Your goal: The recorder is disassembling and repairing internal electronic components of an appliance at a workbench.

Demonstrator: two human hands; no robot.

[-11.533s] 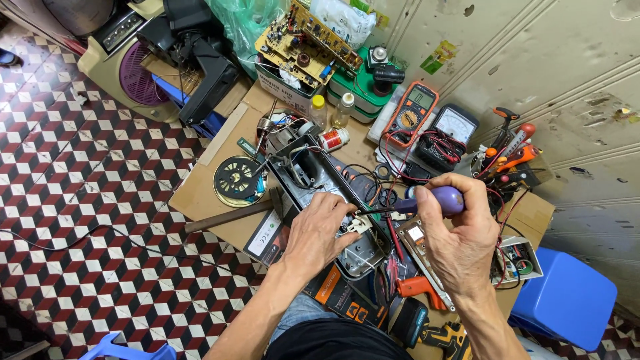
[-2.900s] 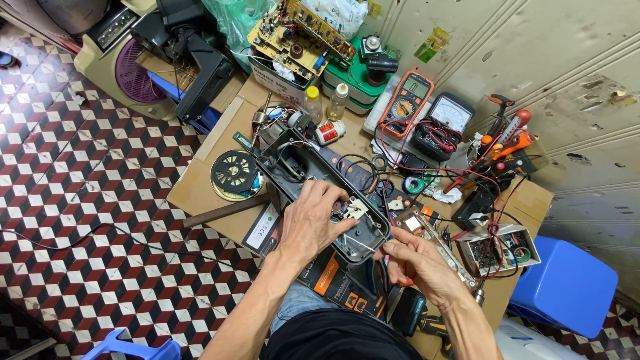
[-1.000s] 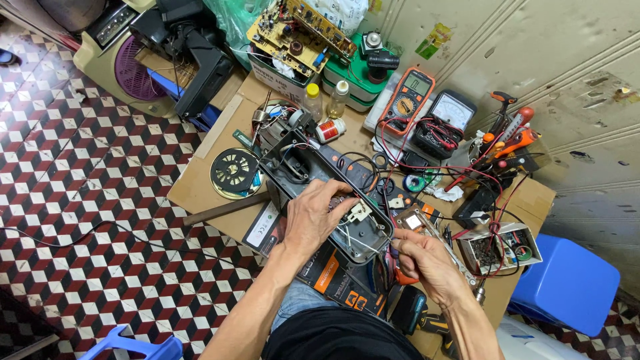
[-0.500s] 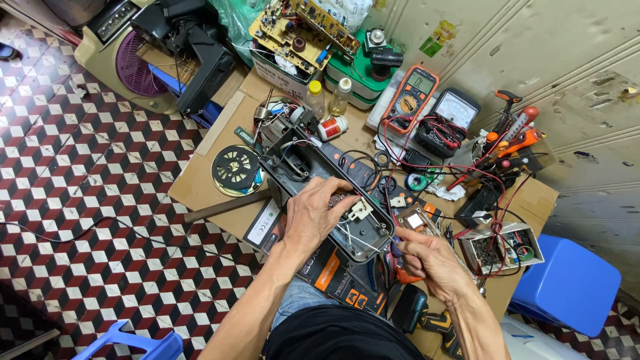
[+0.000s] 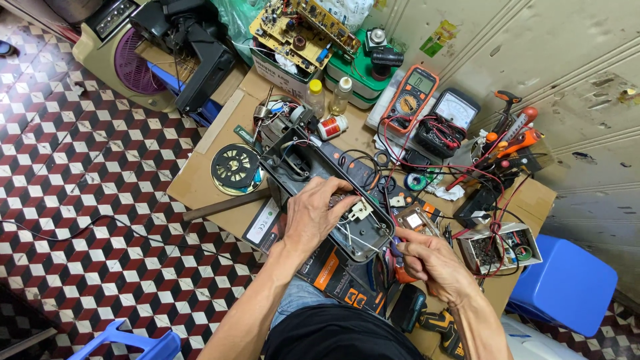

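Opened black casing under left hand

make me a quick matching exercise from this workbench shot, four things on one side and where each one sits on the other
Things:
1. left hand
2. right hand
3. orange multimeter
4. blue stool

Places:
A. far side of the bench, near the wall
B. on the floor right of the bench
C. resting on the open dark casing
D. at the casing's near end, pinching a small tool

Pairs: 1-C, 2-D, 3-A, 4-B
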